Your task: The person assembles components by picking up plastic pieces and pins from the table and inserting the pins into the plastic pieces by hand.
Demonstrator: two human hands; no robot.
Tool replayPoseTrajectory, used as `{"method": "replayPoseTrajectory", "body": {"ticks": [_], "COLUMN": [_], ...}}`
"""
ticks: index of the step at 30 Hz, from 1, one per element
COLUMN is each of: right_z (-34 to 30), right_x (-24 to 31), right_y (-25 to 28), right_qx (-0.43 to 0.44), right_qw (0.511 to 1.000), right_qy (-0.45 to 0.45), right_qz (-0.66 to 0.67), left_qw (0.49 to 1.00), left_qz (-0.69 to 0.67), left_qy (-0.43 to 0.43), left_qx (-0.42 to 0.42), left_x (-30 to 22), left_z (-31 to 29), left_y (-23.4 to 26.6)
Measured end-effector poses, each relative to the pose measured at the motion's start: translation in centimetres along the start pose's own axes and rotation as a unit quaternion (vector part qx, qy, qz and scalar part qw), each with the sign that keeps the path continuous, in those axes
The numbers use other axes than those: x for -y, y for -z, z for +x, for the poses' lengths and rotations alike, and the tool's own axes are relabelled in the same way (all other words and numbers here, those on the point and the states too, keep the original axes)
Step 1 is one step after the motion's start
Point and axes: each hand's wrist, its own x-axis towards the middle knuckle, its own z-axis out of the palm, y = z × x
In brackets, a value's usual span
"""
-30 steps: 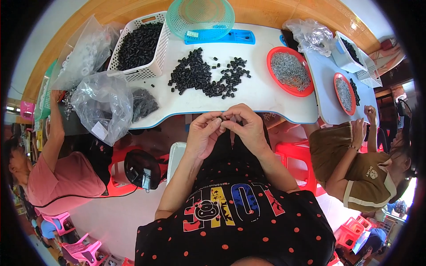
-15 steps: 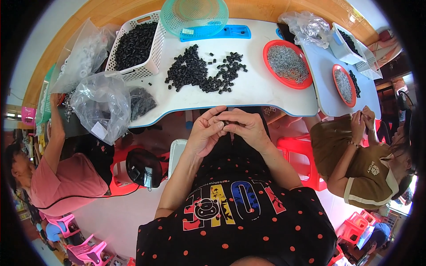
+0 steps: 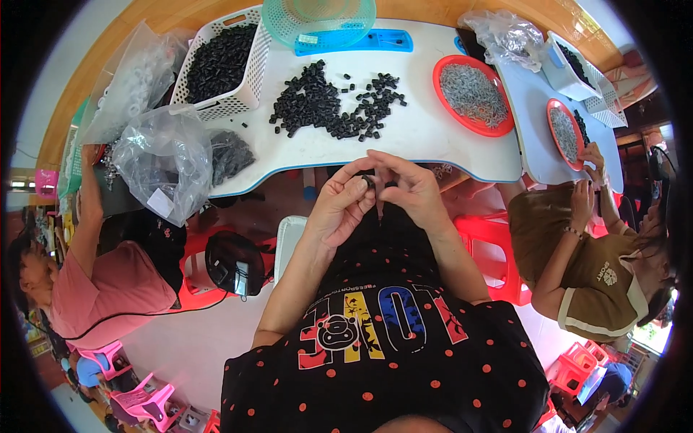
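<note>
Fitting step, seemingly: left hand [image 3: 339, 209] and right hand [image 3: 408, 187] pinching one small black part [image 3: 369, 180] together, just off tabletop [image 3: 433, 137] near edge. Next, probably: pressing parts home, steady grip needed.

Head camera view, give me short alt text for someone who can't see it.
Seen from above, a person's left hand and right hand meet at the edge of a white table, pinching a small black part between the fingertips. Beyond lie a pile of black parts, a white basket and a red tray.
</note>
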Motion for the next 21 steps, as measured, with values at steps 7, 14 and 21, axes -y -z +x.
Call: {"method": "replayPoseTrajectory", "body": {"ticks": [7,14,21], "right_z": [-0.9,-2.1,-0.2], "right_x": [-4.1,-5.4,-5.1], "right_y": [3.6,3.9,2.9], "right_qx": [-0.082,-0.116,-0.088], "right_qw": [0.995,0.989,0.992], "right_qy": [-0.042,-0.093,-0.087], "right_qz": [0.047,0.027,0.001], "left_qw": [0.996,0.970,0.927], "left_qz": [0.044,0.053,0.045], "left_qy": [-0.051,-0.180,-0.346], "left_qx": [-0.057,-0.156,-0.140], "left_x": [-3.4,-16.9,-31.1], "left_z": [0.2,5.7,9.7], "left_y": [0.8,2.4,3.5]}}
